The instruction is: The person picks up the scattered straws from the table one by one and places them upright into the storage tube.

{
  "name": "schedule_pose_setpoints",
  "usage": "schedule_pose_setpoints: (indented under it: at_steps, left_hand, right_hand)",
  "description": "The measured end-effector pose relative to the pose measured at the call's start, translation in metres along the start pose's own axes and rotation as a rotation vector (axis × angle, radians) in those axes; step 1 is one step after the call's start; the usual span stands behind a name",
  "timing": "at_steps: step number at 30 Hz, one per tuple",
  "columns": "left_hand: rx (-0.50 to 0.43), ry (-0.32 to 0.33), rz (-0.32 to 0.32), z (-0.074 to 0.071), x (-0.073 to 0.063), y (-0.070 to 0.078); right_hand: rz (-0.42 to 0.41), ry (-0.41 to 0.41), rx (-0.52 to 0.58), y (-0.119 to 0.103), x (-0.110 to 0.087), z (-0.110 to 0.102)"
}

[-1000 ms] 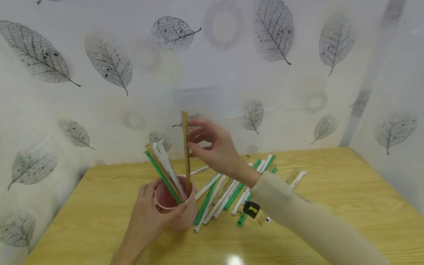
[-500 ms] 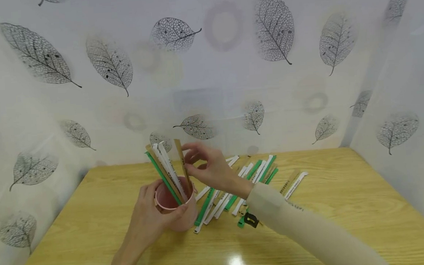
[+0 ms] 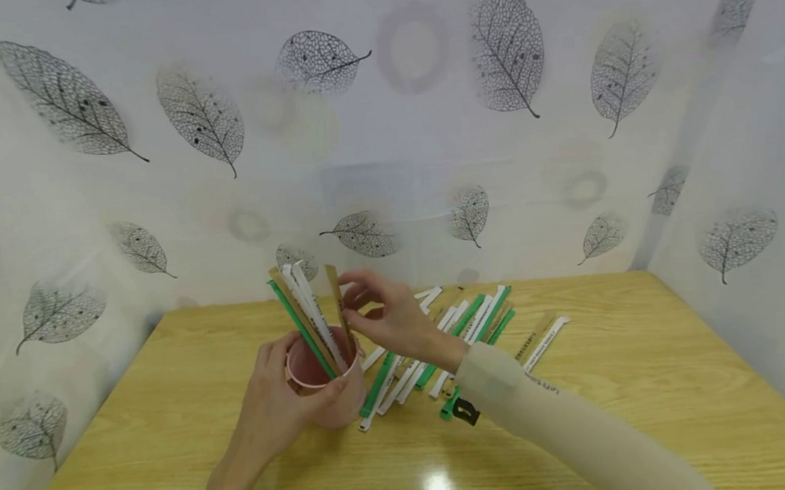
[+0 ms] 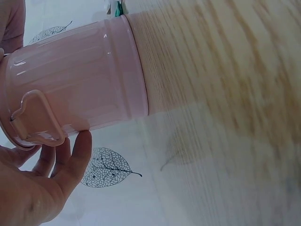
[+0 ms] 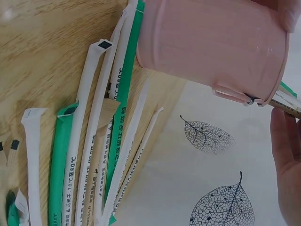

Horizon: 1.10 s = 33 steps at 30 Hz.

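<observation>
My left hand [image 3: 269,391] grips a pink bucket-shaped cup [image 3: 340,409], fingers round its far side and thumb at the near rim. The left wrist view shows the cup's loop handle [image 4: 51,115]. A green-wrapped straw [image 3: 303,327], a brown one and several white-wrapped straws [image 3: 316,313] lean left inside the cup. At its right side stands another brown paper-wrapped straw [image 3: 335,287], its lower end inside the rim. My right hand [image 3: 393,320] pinches that straw between thumb and fingers. In the right wrist view, the fingertips are partly out of frame beside the straws at the rim.
Right of the cup, a loose spread of white, green and brown wrapped straws [image 3: 405,371] lies on the wooden table [image 3: 610,381]. A white straw [image 3: 548,342] lies further right beside a brown one. A leaf-patterned sheet [image 3: 419,123] hangs behind the table.
My right hand has moved down with the brown straw, which sits lower in the cup and has shifted slightly left. The left hand and the cup have stayed in place.
</observation>
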<state>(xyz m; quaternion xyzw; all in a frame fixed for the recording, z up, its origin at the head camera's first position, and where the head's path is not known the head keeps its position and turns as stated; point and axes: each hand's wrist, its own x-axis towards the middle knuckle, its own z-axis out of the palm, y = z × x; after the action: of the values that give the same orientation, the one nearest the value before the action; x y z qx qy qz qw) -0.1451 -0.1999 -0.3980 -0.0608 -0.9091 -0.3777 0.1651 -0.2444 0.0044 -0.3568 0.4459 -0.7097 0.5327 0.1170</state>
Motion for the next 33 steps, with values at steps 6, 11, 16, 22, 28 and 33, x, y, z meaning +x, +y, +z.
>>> schedule_pose_setpoints:
  at_steps: [6,11,16,22,28,33]
  left_hand:
    - [-0.003,0.001,0.005,0.000,0.000,-0.001]
    - [-0.006,0.006,0.008,0.001,0.001,-0.001]
    - [-0.002,0.011,0.004,0.002,0.001,-0.001]
    - [-0.009,0.002,-0.006,0.002,0.000,-0.001]
    - [-0.014,-0.004,-0.011,0.000,0.000,0.001]
    - [-0.017,-0.004,-0.011,0.000,-0.001,0.001]
  right_hand:
    - [0.009,0.002,-0.003,0.000,-0.004,-0.009]
    - [0.062,0.003,-0.054,0.005,-0.014,-0.032]
    - [0.179,-0.153,-0.170,0.016,-0.033,-0.066]
    - [0.185,-0.493,-0.361,0.034,-0.066,-0.098]
    - [0.227,-0.696,-0.580,0.038,-0.091,-0.108]
    - [0.232,-0.740,-0.675,0.036,-0.097,-0.107]
